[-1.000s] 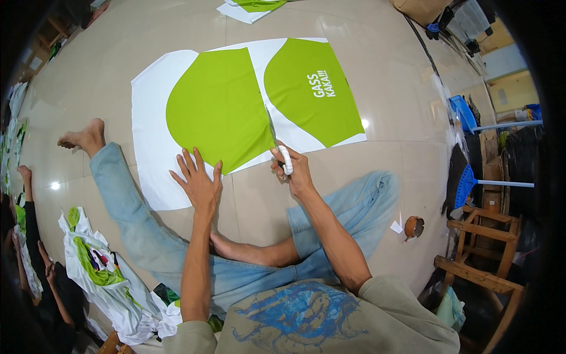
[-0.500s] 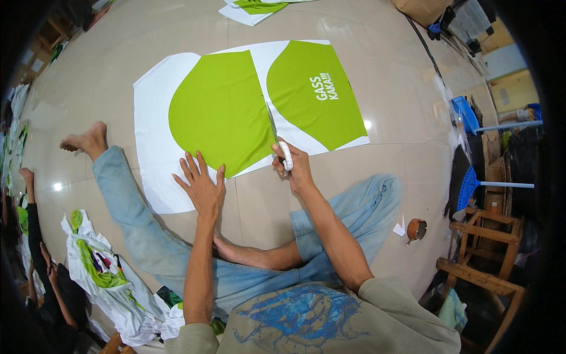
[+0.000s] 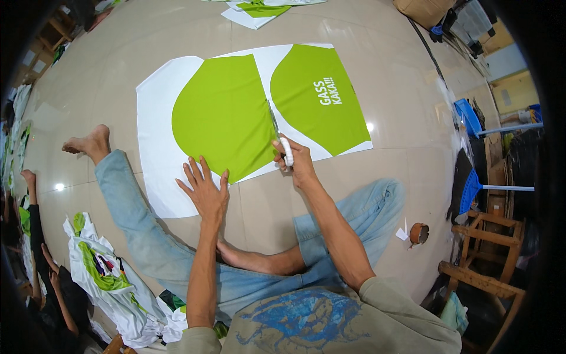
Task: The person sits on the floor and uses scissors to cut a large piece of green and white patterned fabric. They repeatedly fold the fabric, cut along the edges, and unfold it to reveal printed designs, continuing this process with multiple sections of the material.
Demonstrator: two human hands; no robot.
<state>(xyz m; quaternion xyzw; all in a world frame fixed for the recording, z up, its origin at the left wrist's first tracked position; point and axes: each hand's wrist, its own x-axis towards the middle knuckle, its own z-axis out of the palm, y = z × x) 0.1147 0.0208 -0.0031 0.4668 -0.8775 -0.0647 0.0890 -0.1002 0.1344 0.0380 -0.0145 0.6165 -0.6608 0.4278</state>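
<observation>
A white cloth with two lime-green printed shapes lies flat on the floor in front of me. The larger green shape is on the left; the smaller one, with white lettering, is on the right. My left hand presses on the cloth's near edge, palm down and fingers spread. Gripped in my right hand is a pair of scissors with white-wrapped handles. Their blades point away from me along the right border of the larger green shape. Some fingers are hidden behind the handles.
Bunched white and green cloth lies by my outstretched left leg. More cloth is at the far edge. On the right are a brown tape roll, a blue broom, a blue dustpan and wooden stools. Another person's limbs show at left.
The view has shifted slightly, so everything sits a little lower. Both hands and the cloth keep nearly the same places; the scissors' blades have moved slightly against the cloth.
</observation>
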